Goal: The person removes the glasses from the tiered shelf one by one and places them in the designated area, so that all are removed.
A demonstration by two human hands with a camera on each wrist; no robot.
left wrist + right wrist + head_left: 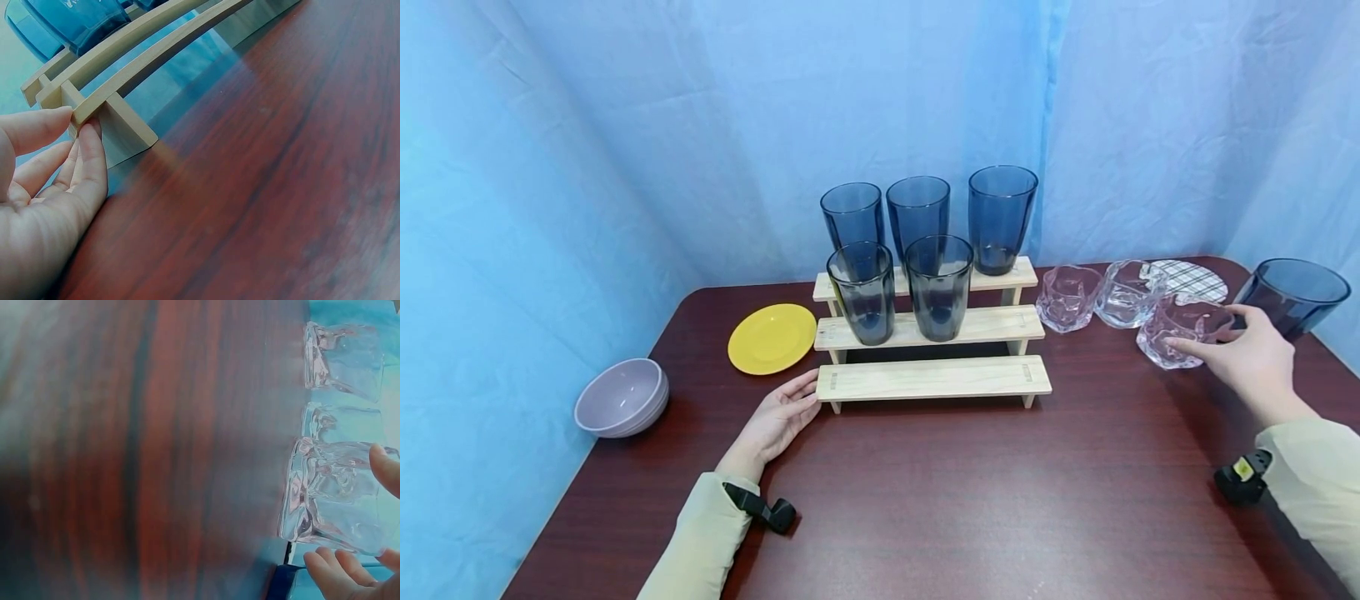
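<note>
My left hand pinches the left end of the lowest step of a three-step wooden rack, thumb above and a finger beneath in the left wrist view. Three tall blue glasses stand on the top step, one at its right end. Two more tall glasses, a left one and a right one, are on the middle step. At the right, my right hand holds a clear wavy glass between thumb and fingers. The glass appears upright on the table.
Two more clear glasses, one nearer the rack and one beside it, stand near a checked plate. Behind my right hand is another blue glass. Leftward lie a yellow plate and a lilac bowl.
</note>
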